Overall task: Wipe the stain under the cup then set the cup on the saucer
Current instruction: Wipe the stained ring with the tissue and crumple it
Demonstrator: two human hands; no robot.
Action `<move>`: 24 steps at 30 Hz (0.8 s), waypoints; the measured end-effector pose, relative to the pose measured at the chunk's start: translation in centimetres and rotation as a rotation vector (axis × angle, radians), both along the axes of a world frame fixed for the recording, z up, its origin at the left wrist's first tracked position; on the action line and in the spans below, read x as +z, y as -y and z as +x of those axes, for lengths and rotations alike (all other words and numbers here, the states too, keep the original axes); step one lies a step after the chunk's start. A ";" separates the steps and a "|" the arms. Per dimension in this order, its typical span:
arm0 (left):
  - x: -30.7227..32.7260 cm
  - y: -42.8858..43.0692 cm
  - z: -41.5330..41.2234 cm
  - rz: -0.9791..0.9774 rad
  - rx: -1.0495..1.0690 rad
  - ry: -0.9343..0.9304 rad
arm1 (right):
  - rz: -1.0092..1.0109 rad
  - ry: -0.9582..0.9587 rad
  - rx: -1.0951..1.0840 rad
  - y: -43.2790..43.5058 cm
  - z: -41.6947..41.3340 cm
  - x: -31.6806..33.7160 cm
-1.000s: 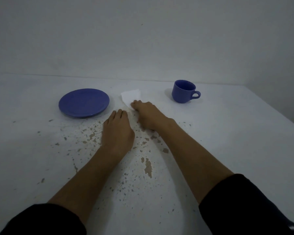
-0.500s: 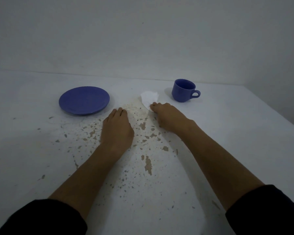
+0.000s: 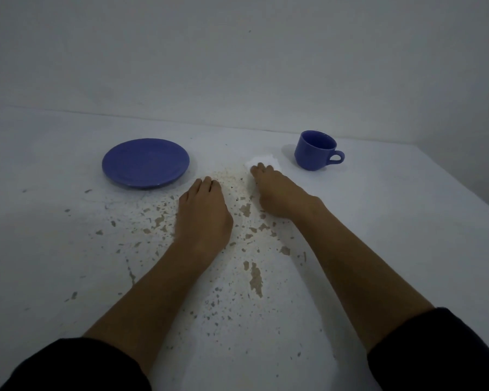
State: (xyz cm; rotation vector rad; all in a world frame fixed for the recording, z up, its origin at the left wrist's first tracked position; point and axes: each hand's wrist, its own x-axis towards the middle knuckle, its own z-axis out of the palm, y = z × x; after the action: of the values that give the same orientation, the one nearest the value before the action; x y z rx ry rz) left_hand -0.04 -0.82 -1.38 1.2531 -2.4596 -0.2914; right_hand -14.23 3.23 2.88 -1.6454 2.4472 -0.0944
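A blue cup [image 3: 316, 150] stands upright on the white table at the far right, its handle pointing right. At the far left lies a blue saucer [image 3: 145, 162], with nothing on it. My right hand [image 3: 280, 193] presses a white tissue [image 3: 262, 160] flat on the table just left of the cup; only the tissue's far edge shows past my fingertips. A faint brownish speckled stain [image 3: 228, 178] lies between my two hands. My left hand [image 3: 202, 214] rests palm down on the table, fingers together, holding nothing.
The white table [image 3: 378, 235] has chipped paint patches [image 3: 256, 277] around and below my hands. A white wall stands behind the table. The table's right edge runs diagonally at the far right. Dark sleeves cover both my upper forearms.
My right hand has slid the tissue to the right, from near the saucer to just beside the cup. The left hand, cup and saucer have stayed put.
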 end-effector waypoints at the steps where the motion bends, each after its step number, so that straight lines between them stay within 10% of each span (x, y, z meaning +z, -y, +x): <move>1: 0.0 0.0 0.0 -0.001 0.002 0.001 | -0.010 0.000 0.020 0.4 0.4 0.0; 24: -0.8 0.7 0.0 0.039 -0.016 0.023 | -0.093 0.014 0.307 1.5 1.9 -2.0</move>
State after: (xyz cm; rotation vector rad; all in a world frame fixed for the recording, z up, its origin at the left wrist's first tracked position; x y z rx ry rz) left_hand -0.02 -1.53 -2.22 1.2595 -2.4959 -0.3323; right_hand -12.35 1.75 0.90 -2.0304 2.1786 -0.1760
